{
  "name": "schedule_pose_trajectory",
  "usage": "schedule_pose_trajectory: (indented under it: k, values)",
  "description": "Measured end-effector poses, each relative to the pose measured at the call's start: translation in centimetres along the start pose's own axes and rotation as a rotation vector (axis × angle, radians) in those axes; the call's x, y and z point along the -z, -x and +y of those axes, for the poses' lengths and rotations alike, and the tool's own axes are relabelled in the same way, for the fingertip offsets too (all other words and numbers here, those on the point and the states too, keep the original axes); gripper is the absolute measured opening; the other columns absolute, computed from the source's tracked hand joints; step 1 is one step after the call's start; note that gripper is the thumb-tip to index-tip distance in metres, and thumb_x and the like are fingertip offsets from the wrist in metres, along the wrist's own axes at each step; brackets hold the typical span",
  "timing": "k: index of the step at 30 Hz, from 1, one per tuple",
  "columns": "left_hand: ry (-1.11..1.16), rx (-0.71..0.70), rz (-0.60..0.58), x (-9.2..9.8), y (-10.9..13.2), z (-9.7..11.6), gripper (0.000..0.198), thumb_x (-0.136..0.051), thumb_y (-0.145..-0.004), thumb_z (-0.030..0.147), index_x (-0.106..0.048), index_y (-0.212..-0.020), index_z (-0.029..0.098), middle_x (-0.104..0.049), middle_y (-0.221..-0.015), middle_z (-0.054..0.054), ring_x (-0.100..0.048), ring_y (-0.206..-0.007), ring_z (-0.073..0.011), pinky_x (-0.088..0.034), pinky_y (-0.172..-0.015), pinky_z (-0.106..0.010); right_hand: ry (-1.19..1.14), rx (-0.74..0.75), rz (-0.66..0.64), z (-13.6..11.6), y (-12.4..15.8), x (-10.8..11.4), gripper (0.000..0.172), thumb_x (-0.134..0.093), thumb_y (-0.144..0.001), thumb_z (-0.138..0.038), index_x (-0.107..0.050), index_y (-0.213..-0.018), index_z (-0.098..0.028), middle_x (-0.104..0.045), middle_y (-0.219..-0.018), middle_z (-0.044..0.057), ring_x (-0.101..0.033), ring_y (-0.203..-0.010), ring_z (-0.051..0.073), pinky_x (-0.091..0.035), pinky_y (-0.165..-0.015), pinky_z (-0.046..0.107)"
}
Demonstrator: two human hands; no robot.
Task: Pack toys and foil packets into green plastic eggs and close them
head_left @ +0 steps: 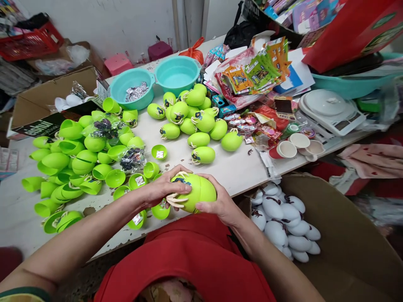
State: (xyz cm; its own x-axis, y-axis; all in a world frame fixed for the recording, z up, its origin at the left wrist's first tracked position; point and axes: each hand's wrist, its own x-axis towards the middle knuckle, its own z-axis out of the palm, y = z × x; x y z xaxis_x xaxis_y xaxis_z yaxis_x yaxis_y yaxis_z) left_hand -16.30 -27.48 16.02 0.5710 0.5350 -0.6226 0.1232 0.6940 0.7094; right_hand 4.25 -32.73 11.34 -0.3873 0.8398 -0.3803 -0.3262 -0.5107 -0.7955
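A lime-green plastic egg (206,191) is held level between both hands above the table's front edge, with a seam round its middle. My left hand (168,186) grips the end that bears cream claw-like fingers and a dark printed sticker. Around the other end my right hand (218,197) is wrapped, thumb near the seam. Just left of the egg, several green half shells (140,180) lie open side up, some with small white packets in them. Behind it, closed green eggs (203,155) are grouped on the table. What the held egg contains is hidden.
Loose green shells (72,155) cover the table's left side. Two turquoise basins (176,73) stand at the back, one holding small silvery packets. Snack packets (258,71), a white scale (329,109) and paper cups (286,149) are on the right. White eggs (278,214) fill part of a cardboard box (340,222) below.
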Motion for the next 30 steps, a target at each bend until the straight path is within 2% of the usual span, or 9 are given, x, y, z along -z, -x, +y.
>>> schedule_pose_trajectory:
  k: [5, 7, 10, 12, 15, 18, 25, 28, 30]
  values:
    - [-0.04, 0.06, -0.008, -0.1, -0.2, -0.4, 0.049, -0.074, -0.076, 0.043, -0.047, -0.112, 0.024, -0.065, -0.071, 0.0, -0.063, -0.045, -0.0146, -0.041, -0.033, -0.015, -0.04, -0.014, 0.009, 0.9, -0.4, -0.2, 0.076, -0.088, -0.057, -0.029, -0.053, -0.125, -0.025, -0.064, -0.119, 0.005, -0.062, -0.105, 0.025, -0.055, -0.085, 0.035]
    - [0.005, 0.051, 0.069, -0.5, -0.5, -1.0, 0.048, -0.073, -0.076, 0.046, -0.046, -0.109, 0.023, -0.062, -0.068, 0.002, -0.06, -0.041, -0.0131, -0.041, -0.031, -0.016, -0.078, -0.049, 0.057, 1.1, -0.5, -0.3, 0.072, -0.087, -0.059, -0.033, -0.055, -0.123, -0.025, -0.064, -0.117, 0.005, -0.065, -0.098, 0.026, -0.058, -0.076, 0.035]
    - [0.127, 0.02, 0.214, -1.4, -1.0, -1.9, 0.045, -0.071, -0.076, 0.051, -0.046, -0.103, 0.023, -0.058, -0.069, 0.004, -0.058, -0.038, -0.0115, -0.043, -0.03, -0.018, -0.149, -0.155, 0.147, 1.0, -0.7, -0.4, 0.068, -0.08, -0.067, -0.05, -0.051, -0.125, -0.031, -0.059, -0.124, 0.007, -0.069, -0.083, 0.025, -0.06, -0.055, 0.036]
    - [0.192, 0.046, 0.252, -1.8, -1.2, -2.0, 0.043, -0.069, -0.077, 0.052, -0.047, -0.1, 0.023, -0.058, -0.068, 0.005, -0.058, -0.038, -0.0118, -0.042, -0.028, -0.018, -0.177, -0.186, 0.134, 0.8, -0.8, -0.3, 0.072, -0.08, -0.063, -0.056, -0.048, -0.123, -0.032, -0.056, -0.127, 0.007, -0.07, -0.079, 0.025, -0.061, -0.052, 0.037]
    - [0.26, 0.102, 0.308, -2.3, -1.2, -1.5, 0.042, -0.068, -0.076, 0.053, -0.048, -0.096, 0.023, -0.056, -0.063, 0.005, -0.056, -0.037, -0.0121, -0.04, -0.028, -0.018, -0.167, -0.178, 0.091, 0.4, -0.8, -0.3, 0.084, -0.092, -0.047, -0.043, -0.046, -0.116, -0.029, -0.059, -0.116, 0.005, -0.07, -0.078, 0.026, -0.062, -0.052, 0.036]
    - [0.303, 0.124, 0.392, -3.0, -0.9, -0.8, 0.042, -0.069, -0.074, 0.053, -0.051, -0.095, 0.021, -0.055, -0.06, 0.005, -0.053, -0.036, -0.0105, -0.041, -0.029, -0.018, -0.113, -0.155, 0.142, 0.3, -1.0, -0.6, 0.085, -0.092, -0.043, -0.035, -0.044, -0.113, -0.028, -0.061, -0.106, 0.003, -0.07, -0.074, 0.025, -0.061, -0.049, 0.035]
    - [0.476, 0.2, 0.478, -4.7, -1.1, -1.1, 0.045, -0.059, -0.077, 0.059, -0.058, -0.095, 0.018, -0.058, -0.053, 0.002, -0.053, -0.033, -0.0123, -0.036, -0.03, -0.018, 0.071, -0.17, 0.195, -0.3, -1.5, -0.4, 0.072, -0.087, -0.053, -0.049, -0.046, -0.107, -0.025, -0.063, -0.096, 0.003, -0.068, -0.061, 0.022, -0.056, -0.038, 0.031]
    - [0.513, 0.234, 0.45, -4.0, -1.6, -1.3, 0.042, -0.06, -0.077, 0.057, -0.059, -0.088, 0.017, -0.059, -0.052, 0.001, -0.054, -0.035, -0.0126, -0.041, -0.031, -0.02, 0.118, -0.268, 0.127, -1.0, -1.8, 0.3, 0.075, -0.083, -0.059, -0.056, -0.041, -0.113, -0.027, -0.063, -0.091, 0.002, -0.065, -0.052, 0.018, -0.055, -0.038, 0.03]
    - [0.519, 0.246, 0.401, -3.2, -1.9, -1.3, 0.039, -0.064, -0.077, 0.054, -0.06, -0.089, 0.016, -0.062, -0.056, 0.0, -0.057, -0.04, -0.0137, -0.046, -0.034, -0.022, 0.139, -0.298, 0.035, -1.5, -2.0, 0.7, 0.084, -0.085, -0.059, -0.051, -0.035, -0.123, -0.03, -0.062, -0.097, 0.002, -0.066, -0.055, 0.016, -0.057, -0.044, 0.03]
